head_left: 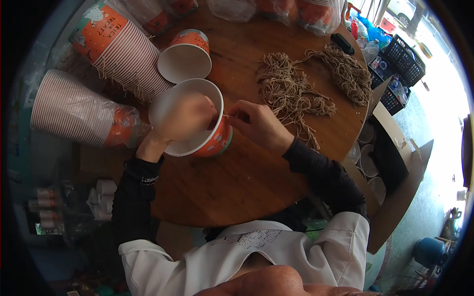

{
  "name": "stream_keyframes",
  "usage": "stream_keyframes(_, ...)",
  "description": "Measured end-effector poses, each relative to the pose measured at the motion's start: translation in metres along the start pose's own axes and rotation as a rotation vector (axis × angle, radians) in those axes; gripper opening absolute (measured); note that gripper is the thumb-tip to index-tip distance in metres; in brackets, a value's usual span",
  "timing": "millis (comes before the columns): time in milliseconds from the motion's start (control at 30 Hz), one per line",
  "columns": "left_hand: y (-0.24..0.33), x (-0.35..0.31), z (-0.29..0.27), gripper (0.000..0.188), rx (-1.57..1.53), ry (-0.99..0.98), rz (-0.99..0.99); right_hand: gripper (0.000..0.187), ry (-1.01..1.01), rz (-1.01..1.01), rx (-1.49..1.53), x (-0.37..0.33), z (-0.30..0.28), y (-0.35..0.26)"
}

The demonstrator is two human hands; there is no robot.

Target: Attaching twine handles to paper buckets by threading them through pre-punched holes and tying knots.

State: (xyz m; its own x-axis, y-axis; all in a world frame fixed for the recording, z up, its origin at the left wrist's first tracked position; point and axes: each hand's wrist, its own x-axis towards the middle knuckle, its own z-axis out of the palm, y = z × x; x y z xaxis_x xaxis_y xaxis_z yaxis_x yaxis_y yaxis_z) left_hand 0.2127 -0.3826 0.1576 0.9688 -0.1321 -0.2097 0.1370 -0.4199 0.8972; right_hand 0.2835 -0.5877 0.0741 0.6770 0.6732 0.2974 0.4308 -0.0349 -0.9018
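Note:
An orange paper bucket (pixel 216 145) with a white inside lies tilted on the wooden table, its mouth toward me. My left hand (pixel 185 118) reaches into the mouth near the right wall; it is blurred and its fingers are mostly hidden. At the right rim, my right hand (pixel 252 121) pinches a thin piece of string (pixel 226 116) between thumb and fingers. Just behind, a second paper bucket (pixel 185 63) rests with its white opening facing me. To the right of these, a loose tangle of tan string (pixel 289 84) is spread out, joined by a thicker bundle of string (pixel 348 74).
Nested stacks of paper buckets (pixel 131 59) lean at the left, one partly in clear plastic (pixel 69 108). Bagged buckets (pixel 318 15) line the table's far edge. A dark object (pixel 342 43) lies by the string. Beyond the right edge stand an open carton (pixel 395 133) and black crates (pixel 405 59).

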Motion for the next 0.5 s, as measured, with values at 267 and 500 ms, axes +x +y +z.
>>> stream_keyframes(267,0.001,-0.009,0.0,0.016,-0.049,0.042,0.034,0.017,0.466,0.102,-0.844,0.013,-0.122,0.093)
stream_keyframes(500,0.003,-0.024,-0.025,0.019,-0.128,0.11,0.111,0.017,0.531,0.037,-0.918,0.004,-0.141,0.089)
